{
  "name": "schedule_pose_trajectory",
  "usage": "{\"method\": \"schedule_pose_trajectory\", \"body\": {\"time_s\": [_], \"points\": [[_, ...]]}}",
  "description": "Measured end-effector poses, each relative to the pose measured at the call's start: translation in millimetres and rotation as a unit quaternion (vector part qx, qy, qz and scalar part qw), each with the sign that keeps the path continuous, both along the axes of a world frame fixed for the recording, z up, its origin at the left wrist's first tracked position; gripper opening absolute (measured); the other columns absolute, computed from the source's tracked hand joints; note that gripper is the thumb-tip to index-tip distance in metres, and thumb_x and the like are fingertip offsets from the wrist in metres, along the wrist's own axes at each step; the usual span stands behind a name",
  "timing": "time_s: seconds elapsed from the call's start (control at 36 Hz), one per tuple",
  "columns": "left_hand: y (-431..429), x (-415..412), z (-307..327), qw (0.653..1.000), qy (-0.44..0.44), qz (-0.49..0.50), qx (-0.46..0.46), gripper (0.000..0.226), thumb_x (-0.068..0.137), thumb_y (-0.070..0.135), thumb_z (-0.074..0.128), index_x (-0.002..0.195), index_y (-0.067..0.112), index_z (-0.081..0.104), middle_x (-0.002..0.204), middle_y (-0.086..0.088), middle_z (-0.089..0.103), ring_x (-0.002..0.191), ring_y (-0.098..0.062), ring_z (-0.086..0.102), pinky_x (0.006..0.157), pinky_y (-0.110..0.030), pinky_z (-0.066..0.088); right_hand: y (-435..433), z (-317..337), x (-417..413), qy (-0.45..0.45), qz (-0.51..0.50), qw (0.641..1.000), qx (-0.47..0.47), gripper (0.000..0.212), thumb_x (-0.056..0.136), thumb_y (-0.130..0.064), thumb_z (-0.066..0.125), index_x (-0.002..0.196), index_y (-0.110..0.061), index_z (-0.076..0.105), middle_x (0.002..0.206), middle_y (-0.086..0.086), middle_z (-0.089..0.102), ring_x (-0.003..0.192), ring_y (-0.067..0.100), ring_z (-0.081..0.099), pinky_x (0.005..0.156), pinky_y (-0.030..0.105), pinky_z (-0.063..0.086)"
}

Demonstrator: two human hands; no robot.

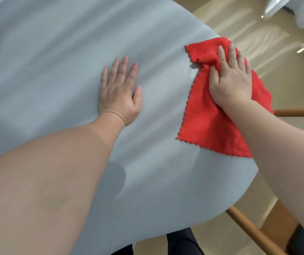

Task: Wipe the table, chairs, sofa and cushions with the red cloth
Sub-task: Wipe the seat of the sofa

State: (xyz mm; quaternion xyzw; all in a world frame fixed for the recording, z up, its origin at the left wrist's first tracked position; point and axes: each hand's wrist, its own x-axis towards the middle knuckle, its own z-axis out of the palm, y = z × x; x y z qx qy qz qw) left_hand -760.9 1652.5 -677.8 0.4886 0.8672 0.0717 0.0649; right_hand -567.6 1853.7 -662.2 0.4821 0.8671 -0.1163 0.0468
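Pressing my right hand (230, 80) flat on the cloth (212, 122), fingers (231, 52) straight and close together, I have it at the right edge of the table (55, 70), bunched beside the thumb. My left hand (119, 92) lies flat on the table, fingers relaxed, apart from the cloth.

Bright daylight, soft blur, wide-angle warp

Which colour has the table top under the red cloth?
The table top is plain pale grey-blue, with no pattern; the head view, the only one, shows it well.
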Motion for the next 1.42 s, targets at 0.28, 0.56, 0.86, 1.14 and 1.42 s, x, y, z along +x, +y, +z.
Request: {"method": "schedule_pose_trajectory", "body": {"time_s": [0.28, 0.56, 0.86, 1.14, 1.42], "points": [[-5.4, 2.3, 1.4, 0.999, 0.013, 0.003, -0.034, 0.064, 0.091, 0.045, 0.020, 0.151, 0.020, 0.017, 0.160, -0.004, 0.009, 0.146, -0.021, 0.004, 0.117, -0.038, -0.004, -69.8, 3.8, 33.9, -0.009, 0.068, 0.998, -0.002, 0.068, 0.093, -0.050, 0.022, 0.153, -0.018, 0.017, 0.161, 0.008, 0.010, 0.148, 0.030, 0.008, 0.120, 0.046, 0.005], [-16.9, 7.9, 15.6, 0.999, -0.005, 0.009, -0.042, 0.059, 0.097, 0.040, 0.026, 0.151, 0.017, 0.018, 0.159, -0.007, 0.009, 0.146, -0.020, 0.004, 0.118, -0.037, -0.003, -175.8, 13.3, 74.1, -0.003, 0.095, 0.994, -0.060, 0.065, 0.093, -0.041, 0.020, 0.150, -0.010, 0.027, 0.160, 0.011, 0.014, 0.147, 0.030, 0.012, 0.119, 0.046, 0.010], [-78.0, 23.5, 36.1, 0.999, -0.029, -0.005, -0.038, 0.058, 0.097, 0.036, 0.034, 0.149, 0.013, 0.025, 0.158, -0.010, 0.017, 0.146, -0.022, 0.009, 0.117, -0.034, -0.002, -265.7, 35.6, 104.6, 0.124, 0.155, 0.977, -0.081, 0.047, 0.078, -0.008, 0.052, 0.124, -0.005, 0.063, 0.135, 0.013, 0.057, 0.124, 0.036, 0.053, 0.099, 0.048, 0.047], [-92.4, -8.9, 36.9, 0.999, -0.001, 0.004, -0.037, 0.056, 0.098, 0.033, 0.034, 0.149, 0.011, 0.026, 0.158, -0.010, 0.015, 0.146, -0.023, 0.008, 0.117, -0.036, -0.003, -244.8, 29.3, 112.8, 0.042, 0.488, 0.872, -0.015, 0.045, 0.084, -0.034, 0.054, 0.129, -0.030, 0.055, 0.139, 0.010, 0.053, 0.120, 0.037, 0.054, 0.095, 0.053, 0.045], [-83.2, -51.4, 18.3, 0.998, 0.001, 0.057, -0.033, 0.058, 0.096, 0.038, 0.029, 0.150, 0.018, 0.021, 0.159, -0.006, 0.010, 0.146, -0.020, 0.005, 0.117, -0.037, -0.003, -184.0, 20.2, 25.6, 0.107, 0.525, 0.844, -0.023, 0.034, 0.080, -0.033, 0.071, 0.111, -0.022, 0.067, 0.092, 0.010, 0.062, 0.070, 0.028, 0.059, 0.052, 0.034, 0.050]]}}
